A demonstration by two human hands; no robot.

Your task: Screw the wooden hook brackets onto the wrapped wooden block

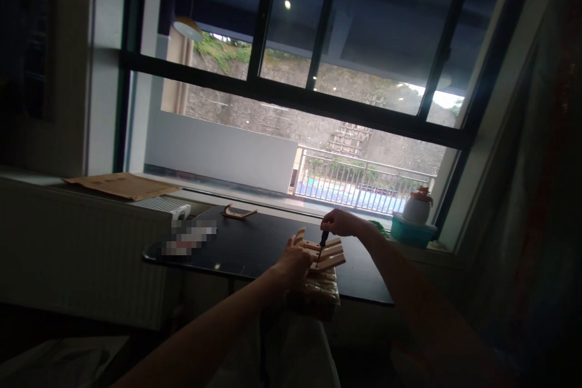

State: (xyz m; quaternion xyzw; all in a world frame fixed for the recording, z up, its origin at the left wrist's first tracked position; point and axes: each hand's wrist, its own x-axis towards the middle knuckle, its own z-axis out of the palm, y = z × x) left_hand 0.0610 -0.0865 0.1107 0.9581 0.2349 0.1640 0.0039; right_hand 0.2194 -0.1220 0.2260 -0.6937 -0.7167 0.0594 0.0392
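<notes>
My right hand (340, 222) is closed around the dark handle of a screwdriver (322, 241), which points downward. Its tip meets a light wooden piece with several slats (333, 262), some with curved ends. My left hand (296, 262) grips the left side of this slatted wooden piece, the fingers wrapped over it. Beneath the wood is a block wrapped in shiny brown film (324, 285), at the front edge of the dark table (254, 242). Farther back on the table lies a separate curved wooden piece (239, 213).
A blurred flat item (191, 239) lies on the table's left. Beyond the table is a window (291, 97) with a sill. A brown envelope (125, 185) rests above the radiator (91, 248) at left. A teal tub (413, 231) holding a white bottle (417, 206) stands at right.
</notes>
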